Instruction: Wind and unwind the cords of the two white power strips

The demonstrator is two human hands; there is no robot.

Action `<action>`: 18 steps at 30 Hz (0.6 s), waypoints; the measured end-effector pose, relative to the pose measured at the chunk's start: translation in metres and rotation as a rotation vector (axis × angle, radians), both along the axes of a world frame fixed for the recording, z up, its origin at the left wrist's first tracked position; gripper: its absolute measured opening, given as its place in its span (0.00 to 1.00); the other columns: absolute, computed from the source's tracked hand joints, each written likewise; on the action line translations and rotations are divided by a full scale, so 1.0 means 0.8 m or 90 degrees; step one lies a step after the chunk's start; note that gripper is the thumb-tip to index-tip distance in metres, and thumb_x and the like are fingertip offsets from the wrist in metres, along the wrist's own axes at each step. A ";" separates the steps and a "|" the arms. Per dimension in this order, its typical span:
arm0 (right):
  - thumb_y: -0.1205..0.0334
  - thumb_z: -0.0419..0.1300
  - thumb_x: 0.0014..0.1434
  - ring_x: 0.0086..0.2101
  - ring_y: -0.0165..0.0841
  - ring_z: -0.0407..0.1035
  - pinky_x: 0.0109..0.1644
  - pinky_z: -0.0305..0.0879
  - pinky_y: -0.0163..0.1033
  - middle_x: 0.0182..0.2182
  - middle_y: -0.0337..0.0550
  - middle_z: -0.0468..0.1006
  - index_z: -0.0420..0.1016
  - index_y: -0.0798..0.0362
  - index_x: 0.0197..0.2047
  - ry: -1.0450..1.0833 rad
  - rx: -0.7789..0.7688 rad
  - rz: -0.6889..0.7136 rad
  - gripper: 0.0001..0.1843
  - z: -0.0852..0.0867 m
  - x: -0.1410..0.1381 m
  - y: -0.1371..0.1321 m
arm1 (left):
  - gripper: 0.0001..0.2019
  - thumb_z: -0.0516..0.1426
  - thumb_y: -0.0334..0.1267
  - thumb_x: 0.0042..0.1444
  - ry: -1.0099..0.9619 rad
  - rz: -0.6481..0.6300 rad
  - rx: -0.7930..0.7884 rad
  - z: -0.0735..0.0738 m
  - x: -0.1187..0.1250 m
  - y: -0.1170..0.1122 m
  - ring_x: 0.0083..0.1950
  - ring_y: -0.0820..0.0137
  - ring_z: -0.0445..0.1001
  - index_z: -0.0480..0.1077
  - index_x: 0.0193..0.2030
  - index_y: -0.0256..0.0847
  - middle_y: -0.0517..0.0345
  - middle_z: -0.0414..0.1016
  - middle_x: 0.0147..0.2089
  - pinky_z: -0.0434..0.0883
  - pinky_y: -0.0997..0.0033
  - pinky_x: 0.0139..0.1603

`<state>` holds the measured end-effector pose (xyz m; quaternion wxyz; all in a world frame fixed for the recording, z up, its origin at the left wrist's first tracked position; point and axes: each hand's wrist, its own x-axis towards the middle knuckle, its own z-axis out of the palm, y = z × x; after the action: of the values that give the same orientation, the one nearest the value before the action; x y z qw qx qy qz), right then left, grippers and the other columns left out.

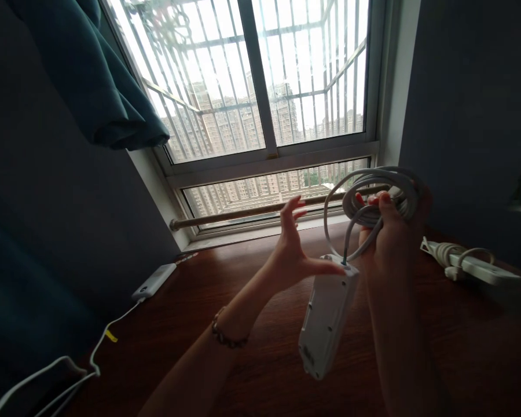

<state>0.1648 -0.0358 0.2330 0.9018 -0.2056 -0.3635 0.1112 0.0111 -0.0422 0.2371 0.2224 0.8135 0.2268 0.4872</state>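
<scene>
In my right hand [391, 226] is a coiled white cable [369, 176], gripped in a loose bundle of loops near the window's lower right. From the coil the cable runs down into the end of a white power strip [327, 318], which hangs tilted above the wooden surface with its screwed side towards me. My left hand [293, 249] is open, fingers spread upward and thumb stretched across the strip's upper end. Whether that thumb touches the strip, I cannot tell. A beaded bracelet [228, 330] circles the left wrist.
Another white power strip [481, 263], wrapped in its cord, lies on the brown wooden surface [178, 347] at right. At left lies a white box-shaped device [154, 282] with a white cord [113, 321]. A barred window [260, 156] stands behind, with a blue curtain [108, 98] beside it.
</scene>
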 end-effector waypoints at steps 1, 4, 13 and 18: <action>0.58 0.57 0.55 0.35 0.27 0.68 0.38 0.73 0.42 0.42 0.36 0.66 0.57 0.37 0.53 0.015 0.004 -0.002 0.22 0.000 0.000 0.000 | 0.62 0.70 0.52 0.21 -0.005 -0.010 -0.061 -0.023 -0.002 -0.007 0.61 0.50 0.55 0.38 0.63 0.52 0.41 0.45 0.64 0.59 0.49 0.59; 0.60 0.57 0.55 0.35 0.28 0.68 0.40 0.72 0.43 0.40 0.36 0.65 0.56 0.38 0.53 0.030 -0.002 0.015 0.23 0.002 -0.008 -0.001 | 0.58 0.70 0.44 0.27 -0.017 -0.075 -0.316 -0.078 0.005 -0.031 0.56 0.55 0.64 0.37 0.61 0.55 0.44 0.50 0.62 0.67 0.55 0.52; 0.52 0.63 0.48 0.29 0.26 0.66 0.32 0.68 0.35 0.35 0.35 0.67 0.57 0.46 0.45 0.013 -0.077 0.175 0.24 -0.010 -0.015 0.046 | 0.30 0.64 0.37 0.42 -0.072 -0.028 -0.438 -0.099 0.010 -0.014 0.39 0.67 0.73 0.56 0.50 0.46 0.54 0.69 0.46 0.71 0.67 0.36; 0.48 0.62 0.49 0.26 0.24 0.66 0.34 0.69 0.36 0.29 0.31 0.67 0.62 0.46 0.40 0.094 -0.025 0.243 0.19 -0.018 -0.021 0.062 | 0.19 0.65 0.38 0.41 -0.023 -0.010 -0.332 -0.103 -0.008 0.026 0.42 0.66 0.70 0.70 0.41 0.39 0.54 0.73 0.39 0.68 0.64 0.45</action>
<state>0.1484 0.0139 0.2189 0.8846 -0.1415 -0.3263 0.3017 0.0043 -0.0212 0.1546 0.4324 0.7214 0.3347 0.4249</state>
